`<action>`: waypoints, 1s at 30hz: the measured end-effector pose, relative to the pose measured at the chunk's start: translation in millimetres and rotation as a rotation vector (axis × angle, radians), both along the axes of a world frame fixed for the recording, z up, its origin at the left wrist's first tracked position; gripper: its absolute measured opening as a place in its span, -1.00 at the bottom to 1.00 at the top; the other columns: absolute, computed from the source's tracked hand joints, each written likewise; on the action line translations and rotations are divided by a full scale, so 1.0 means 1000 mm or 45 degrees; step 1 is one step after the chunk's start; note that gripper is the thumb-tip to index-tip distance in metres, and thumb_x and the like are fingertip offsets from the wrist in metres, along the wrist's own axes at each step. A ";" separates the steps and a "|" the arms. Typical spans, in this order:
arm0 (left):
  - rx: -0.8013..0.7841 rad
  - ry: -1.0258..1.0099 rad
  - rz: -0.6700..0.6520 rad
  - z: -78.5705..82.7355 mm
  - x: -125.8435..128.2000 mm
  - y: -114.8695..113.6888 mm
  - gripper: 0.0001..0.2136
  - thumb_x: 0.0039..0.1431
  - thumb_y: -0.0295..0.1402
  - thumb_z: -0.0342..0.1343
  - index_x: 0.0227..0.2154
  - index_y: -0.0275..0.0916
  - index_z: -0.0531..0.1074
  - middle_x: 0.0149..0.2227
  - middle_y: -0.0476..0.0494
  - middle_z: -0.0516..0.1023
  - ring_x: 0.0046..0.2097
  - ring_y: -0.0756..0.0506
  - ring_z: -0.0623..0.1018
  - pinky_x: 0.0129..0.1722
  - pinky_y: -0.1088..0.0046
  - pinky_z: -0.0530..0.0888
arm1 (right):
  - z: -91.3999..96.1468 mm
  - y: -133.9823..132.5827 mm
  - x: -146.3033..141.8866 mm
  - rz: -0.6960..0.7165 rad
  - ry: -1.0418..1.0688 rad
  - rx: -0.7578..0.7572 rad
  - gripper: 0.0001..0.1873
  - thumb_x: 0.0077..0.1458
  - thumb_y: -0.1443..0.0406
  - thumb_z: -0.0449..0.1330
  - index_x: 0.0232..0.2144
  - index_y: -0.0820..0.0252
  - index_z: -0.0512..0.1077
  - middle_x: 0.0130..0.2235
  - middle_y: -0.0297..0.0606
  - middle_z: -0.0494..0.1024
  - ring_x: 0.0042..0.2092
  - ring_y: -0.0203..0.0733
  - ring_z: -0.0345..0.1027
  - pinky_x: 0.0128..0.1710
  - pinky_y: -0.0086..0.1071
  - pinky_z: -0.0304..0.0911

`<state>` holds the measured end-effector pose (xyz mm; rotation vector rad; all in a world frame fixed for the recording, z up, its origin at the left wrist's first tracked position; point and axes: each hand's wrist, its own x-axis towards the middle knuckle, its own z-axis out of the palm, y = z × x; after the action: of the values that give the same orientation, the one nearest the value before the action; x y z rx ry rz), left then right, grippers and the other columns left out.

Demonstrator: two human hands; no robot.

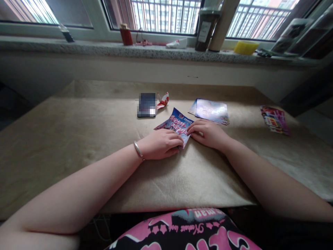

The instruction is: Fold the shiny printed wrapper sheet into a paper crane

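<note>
A blue and red printed paper (177,125), partly folded, lies on the tan table (78,139) in front of me. My left hand (161,144), with a silver bangle at the wrist, has its fingers curled and pinched on the paper's near corner. My right hand (208,133) presses its closed fingers on the paper's right edge. Both hands meet at the fold.
A dark phone (147,105) and a small folded red and white paper (163,100) lie behind the hands. A shiny sheet (210,110) lies to the right, a colourful leaflet (274,119) at the far right. The windowsill (104,48) holds a red box, a jar and other small things.
</note>
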<state>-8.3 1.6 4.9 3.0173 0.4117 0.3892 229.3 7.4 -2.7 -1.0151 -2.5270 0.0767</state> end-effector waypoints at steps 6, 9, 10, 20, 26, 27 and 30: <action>-0.003 0.024 0.020 -0.003 -0.001 0.000 -0.77 0.21 -0.30 -0.01 -0.11 -0.24 0.39 -0.01 -0.15 0.46 -0.01 -0.13 0.42 0.04 0.27 0.36 | -0.002 0.003 -0.001 -0.026 0.019 0.038 -0.85 0.03 0.39 0.12 -0.37 0.12 0.48 -0.22 -0.29 0.57 -0.14 -0.16 0.37 -0.08 -0.24 0.27; -0.005 0.036 0.070 -0.005 -0.001 -0.001 -0.76 0.19 -0.29 0.02 -0.11 -0.21 0.39 0.09 -0.14 0.39 0.10 -0.16 0.36 0.11 0.22 0.30 | -0.003 0.004 -0.001 -0.041 0.042 0.061 -0.88 0.05 0.37 0.12 -0.40 0.12 0.48 -0.23 -0.29 0.57 -0.16 -0.16 0.37 -0.09 -0.25 0.28; -0.012 0.041 0.088 -0.005 -0.001 -0.001 -0.76 0.19 -0.29 0.02 -0.10 -0.20 0.38 0.11 -0.14 0.36 0.13 -0.17 0.33 0.13 0.20 0.28 | -0.003 0.004 -0.001 -0.041 0.054 0.069 -0.88 0.05 0.36 0.12 -0.40 0.12 0.47 -0.23 -0.29 0.56 -0.16 -0.16 0.37 -0.10 -0.25 0.28; -0.040 0.053 0.123 -0.007 -0.001 -0.001 -0.65 0.19 -0.25 0.01 0.00 -0.28 0.32 0.13 -0.23 0.32 0.16 -0.16 0.30 0.16 0.21 0.26 | -0.004 0.004 -0.003 -0.058 0.124 0.108 -0.87 0.07 0.35 0.11 -0.39 0.12 0.47 -0.22 -0.27 0.56 -0.13 -0.16 0.36 -0.07 -0.22 0.28; -0.036 0.021 0.083 -0.005 0.000 0.000 -0.68 0.18 -0.29 0.02 -0.02 -0.25 0.34 0.11 -0.22 0.36 0.14 -0.17 0.32 0.13 0.18 0.29 | -0.005 0.006 -0.003 -0.046 0.158 0.068 -0.83 0.08 0.35 0.09 -0.34 0.10 0.49 -0.17 -0.24 0.53 -0.09 -0.15 0.33 -0.04 -0.18 0.26; -0.035 0.004 0.059 -0.005 0.000 0.000 -0.70 0.18 -0.30 0.02 -0.03 -0.23 0.36 0.08 -0.20 0.38 0.12 -0.17 0.34 0.12 0.19 0.30 | -0.006 0.006 -0.003 -0.041 0.166 0.067 -0.83 0.08 0.35 0.09 -0.34 0.10 0.49 -0.17 -0.24 0.53 -0.08 -0.15 0.33 -0.03 -0.18 0.26; -0.055 -0.041 -0.003 -0.004 0.000 0.002 -0.73 0.19 -0.33 0.00 -0.06 -0.20 0.40 0.02 -0.17 0.44 0.09 -0.15 0.36 0.09 0.20 0.33 | -0.007 0.007 -0.002 -0.038 0.185 0.059 -0.82 0.08 0.35 0.08 -0.34 0.08 0.49 -0.15 -0.24 0.52 -0.06 -0.14 0.32 -0.02 -0.15 0.24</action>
<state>-8.7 3.3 1.0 2.9651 0.4090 0.4226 227.0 14.2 -9.8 -0.9915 -2.3716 0.0798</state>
